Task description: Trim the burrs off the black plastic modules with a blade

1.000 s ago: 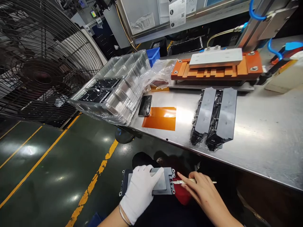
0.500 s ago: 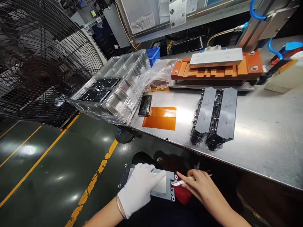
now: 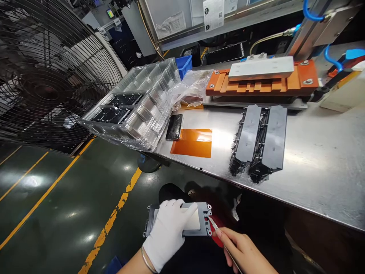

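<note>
My left hand (image 3: 171, 228), in a white glove, is wrapped over a flat grey-black plastic part (image 3: 203, 217) with ring-shaped lugs at its corners and a pale rectangular pad on its face. The part is held above my lap, below the bench edge. Bare and closed, my right hand (image 3: 238, 243) grips a slim craft knife (image 3: 214, 224). The blade tip meets the right end of the part, between its lugs. My palm hides the middle of the part.
On the metal bench (image 3: 313, 163) lie two black plastic housings (image 3: 273, 137), an orange film sheet (image 3: 196, 144) and a phone (image 3: 174, 127). An orange fixture (image 3: 262, 87) stands behind. Plastic-wrapped clear trays (image 3: 134, 110) overhang the left end, near a large fan (image 3: 48, 87).
My right hand has turned and moved lower, so the knife now points up and left into the part's end. The part has become more level in my left hand.
</note>
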A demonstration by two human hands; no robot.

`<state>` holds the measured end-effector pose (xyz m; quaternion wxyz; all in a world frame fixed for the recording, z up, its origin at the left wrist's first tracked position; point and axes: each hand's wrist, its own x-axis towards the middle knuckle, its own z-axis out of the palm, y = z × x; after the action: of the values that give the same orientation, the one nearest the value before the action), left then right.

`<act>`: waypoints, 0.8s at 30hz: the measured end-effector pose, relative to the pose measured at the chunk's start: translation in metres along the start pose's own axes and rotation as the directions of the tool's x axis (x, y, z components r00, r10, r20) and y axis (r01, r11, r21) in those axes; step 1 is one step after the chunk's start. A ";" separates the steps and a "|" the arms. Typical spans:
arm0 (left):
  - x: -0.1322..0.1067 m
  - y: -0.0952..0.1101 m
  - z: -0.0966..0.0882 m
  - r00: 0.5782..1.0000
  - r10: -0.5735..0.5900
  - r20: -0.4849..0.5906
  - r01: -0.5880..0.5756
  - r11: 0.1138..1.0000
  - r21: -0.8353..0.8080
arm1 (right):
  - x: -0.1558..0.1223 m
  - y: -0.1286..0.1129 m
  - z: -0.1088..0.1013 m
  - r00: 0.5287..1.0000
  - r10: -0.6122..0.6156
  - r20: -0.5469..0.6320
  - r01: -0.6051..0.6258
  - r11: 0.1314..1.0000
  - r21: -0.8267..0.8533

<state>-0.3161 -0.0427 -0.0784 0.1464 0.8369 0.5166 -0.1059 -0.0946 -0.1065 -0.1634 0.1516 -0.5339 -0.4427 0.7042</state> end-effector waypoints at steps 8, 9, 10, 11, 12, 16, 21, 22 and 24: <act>-0.002 -0.004 0.014 0.998 -0.053 -0.018 0.053 0.999 -0.010 | 0.002 -0.008 0.003 1.000 0.016 -0.010 -0.015 0.999 0.032; -0.002 -0.004 0.014 0.998 -0.052 -0.020 0.052 0.999 0.004 | 0.001 -0.008 0.003 1.000 0.018 -0.003 -0.017 0.999 0.041; -0.001 -0.003 0.013 0.999 -0.048 -0.022 0.049 0.999 0.018 | 0.001 -0.008 0.002 1.000 0.014 0.010 -0.014 0.999 0.053; -0.001 -0.003 0.013 0.998 -0.050 -0.026 0.051 0.998 0.030 | 0.000 -0.008 0.001 1.000 0.007 0.020 -0.008 0.997 0.071; -0.002 -0.003 0.013 0.998 -0.055 -0.032 0.056 0.998 0.039 | 0.000 -0.007 0.000 1.000 -0.005 0.014 0.004 0.996 0.091; -0.005 -0.002 0.014 0.994 -0.078 -0.074 0.079 0.997 0.019 | 0.000 0.003 -0.005 0.984 -0.058 -0.170 0.078 0.990 0.114; -0.009 0.001 0.019 0.977 -0.129 -0.168 0.123 0.991 -0.045 | -0.003 0.014 -0.001 0.960 -0.070 -0.271 0.104 0.988 0.113; -0.010 0.003 0.021 0.969 -0.139 -0.206 0.126 0.989 -0.077 | -0.005 0.013 0.001 0.955 -0.092 -0.281 0.130 0.984 0.121; -0.012 0.006 0.027 0.945 -0.153 -0.288 0.119 0.984 -0.135 | -0.007 0.009 0.007 0.944 -0.149 -0.295 0.195 0.972 0.133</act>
<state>-0.3167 -0.0649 -0.0988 0.1077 0.7957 0.5946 0.0416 -0.0954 -0.1197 -0.1663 0.3170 -0.5743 -0.4033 0.6379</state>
